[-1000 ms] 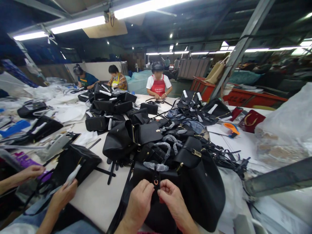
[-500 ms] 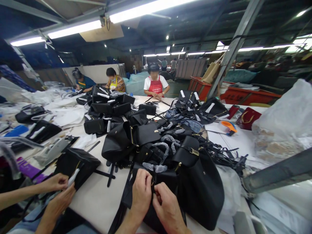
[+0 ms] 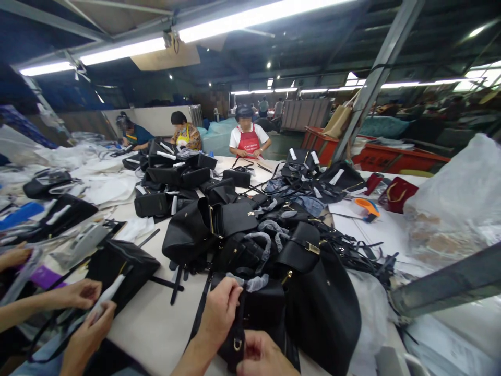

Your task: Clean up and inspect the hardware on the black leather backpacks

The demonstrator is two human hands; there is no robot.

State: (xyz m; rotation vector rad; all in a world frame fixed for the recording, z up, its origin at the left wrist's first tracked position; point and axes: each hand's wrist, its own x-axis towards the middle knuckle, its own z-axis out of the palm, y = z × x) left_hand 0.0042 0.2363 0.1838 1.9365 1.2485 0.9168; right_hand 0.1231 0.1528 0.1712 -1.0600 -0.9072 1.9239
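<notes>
In front of me lies a black backpack [image 3: 270,300], with clear plastic wrap round its top handle [image 3: 256,282]. My left hand [image 3: 221,308] is closed in a pinch on a narrow black strap [image 3: 239,313] near the handle. Lower down, my right hand [image 3: 262,355] has its fingers closed at the strap's lower part, just beside a gold-coloured D-shaped ring [image 3: 237,344]. The strap runs between both hands over the bag's front. Against its right side leans a larger black backpack [image 3: 323,303] with a gold buckle on its flap.
Black bags [image 3: 191,224] are heaped across the table [image 3: 144,313]. At left, a co-worker's hands [image 3: 88,313] hold a white-wrapped handle on another black bag [image 3: 125,266]. A metal post [image 3: 442,282] and clear plastic bags [image 3: 457,193] stand at right. Another worker [image 3: 248,138] sits opposite.
My hands have moved apart along the strap: the right hand came down towards me, the left shifted slightly left. The gold ring now shows between them. The neighbour's hands moved slightly left.
</notes>
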